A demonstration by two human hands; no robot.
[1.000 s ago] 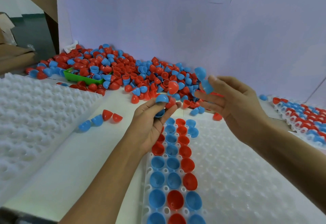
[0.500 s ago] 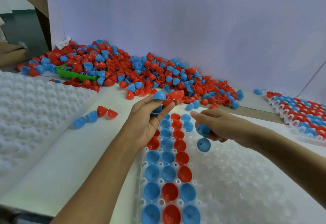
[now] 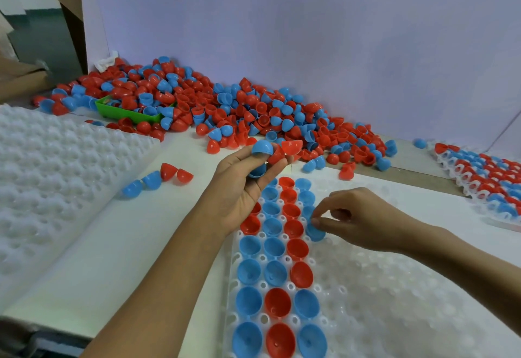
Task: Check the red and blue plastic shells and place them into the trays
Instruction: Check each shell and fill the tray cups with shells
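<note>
1. Fingers of the right hand [image 3: 358, 218] pinch a blue plastic half-shell [image 3: 315, 231] over the white dimpled tray [image 3: 394, 287], at 3 o'clock of its filled rows.
2. Left hand [image 3: 245, 185], at 11 o'clock, holds several red and blue shells [image 3: 277, 149].
3. Loose shell pile [image 3: 225, 109] lies at 12 o'clock.

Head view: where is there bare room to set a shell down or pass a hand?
Free: the white dimpled tray right of its three filled columns, under the right hand, and the bare white strip between it and the empty left tray. Crowded: the red and blue shell pile along the wall, around the green bin.
</note>
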